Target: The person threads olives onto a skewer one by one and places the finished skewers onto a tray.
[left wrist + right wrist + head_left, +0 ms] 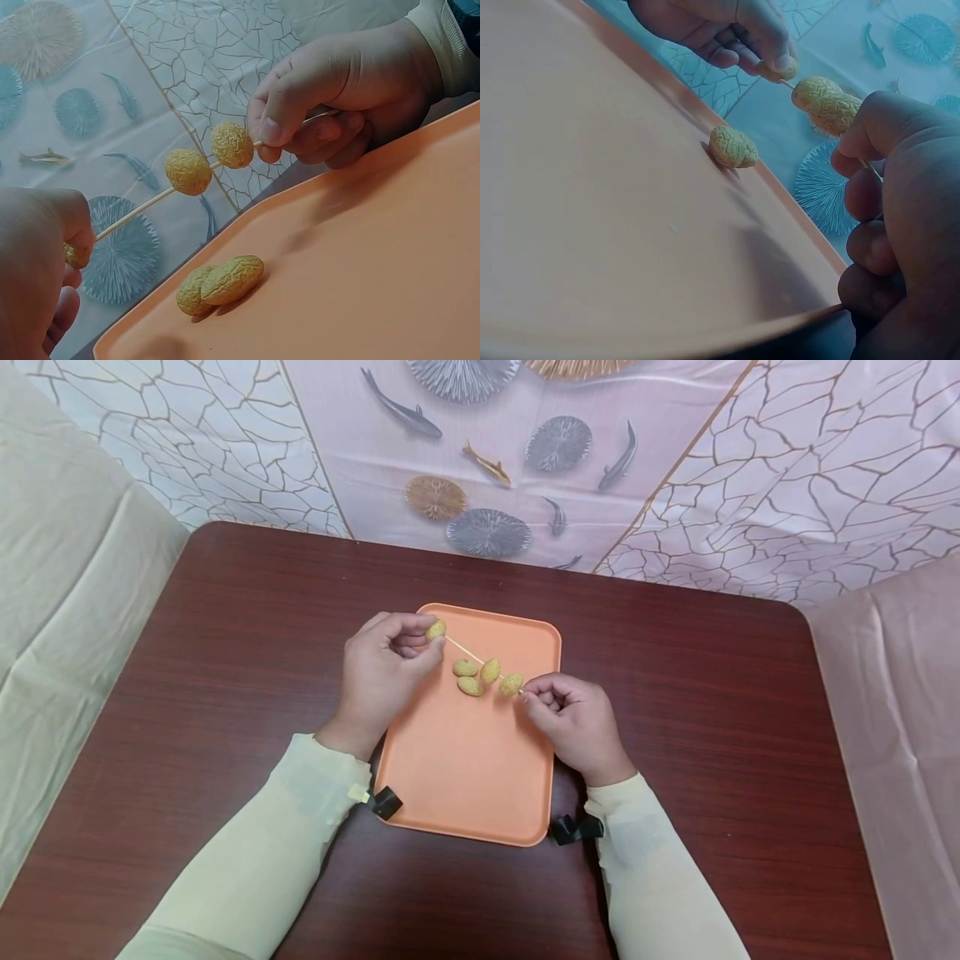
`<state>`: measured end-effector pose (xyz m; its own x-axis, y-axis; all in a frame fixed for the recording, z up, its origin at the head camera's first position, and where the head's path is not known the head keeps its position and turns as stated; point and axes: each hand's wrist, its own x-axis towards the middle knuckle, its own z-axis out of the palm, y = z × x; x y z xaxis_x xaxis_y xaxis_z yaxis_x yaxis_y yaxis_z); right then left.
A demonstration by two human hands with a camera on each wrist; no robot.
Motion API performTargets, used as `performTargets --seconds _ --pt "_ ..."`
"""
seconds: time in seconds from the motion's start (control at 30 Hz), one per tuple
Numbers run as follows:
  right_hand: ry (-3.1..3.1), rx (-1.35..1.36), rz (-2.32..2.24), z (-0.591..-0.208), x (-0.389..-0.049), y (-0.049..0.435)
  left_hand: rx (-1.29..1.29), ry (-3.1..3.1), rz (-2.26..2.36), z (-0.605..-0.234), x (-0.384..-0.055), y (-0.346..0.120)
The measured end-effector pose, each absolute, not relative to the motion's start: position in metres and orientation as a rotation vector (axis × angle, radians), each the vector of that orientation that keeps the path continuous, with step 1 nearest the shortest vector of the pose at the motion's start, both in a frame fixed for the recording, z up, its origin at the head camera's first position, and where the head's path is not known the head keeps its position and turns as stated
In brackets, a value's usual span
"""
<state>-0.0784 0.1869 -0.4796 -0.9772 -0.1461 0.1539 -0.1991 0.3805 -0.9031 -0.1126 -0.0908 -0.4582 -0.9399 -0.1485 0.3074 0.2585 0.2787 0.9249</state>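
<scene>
Above the orange tray (465,760), a thin wooden skewer (462,649) stretches between the two hands. My left hand (386,668) pinches a wrinkled yellow oval fruit (436,629) at the skewer's far-left end; in the left wrist view fingers hide most of that fruit. My right hand (577,718) grips the other end of the skewer between thumb and index finger, its other fingers curled in. Close to the right fingertips, two more such fruits, one (232,145) and another (188,172), are threaded on the skewer. Two loose fruits (232,280) lie side by side on the tray.
The tray's raised rim (491,617) surrounds the loose fruits. Beneath it is a dark red-brown wooden table (697,693). A patterned cloth (487,460) hangs behind the table's back edge. Small black devices (386,802) are attached at both wrists.
</scene>
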Motion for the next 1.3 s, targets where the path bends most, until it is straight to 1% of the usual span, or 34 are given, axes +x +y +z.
performTargets --seconds 1.3 --pt "-2.563 0.323 1.694 -0.479 -0.079 0.186 -0.167 -2.246 -1.747 -0.455 -0.104 -0.080"
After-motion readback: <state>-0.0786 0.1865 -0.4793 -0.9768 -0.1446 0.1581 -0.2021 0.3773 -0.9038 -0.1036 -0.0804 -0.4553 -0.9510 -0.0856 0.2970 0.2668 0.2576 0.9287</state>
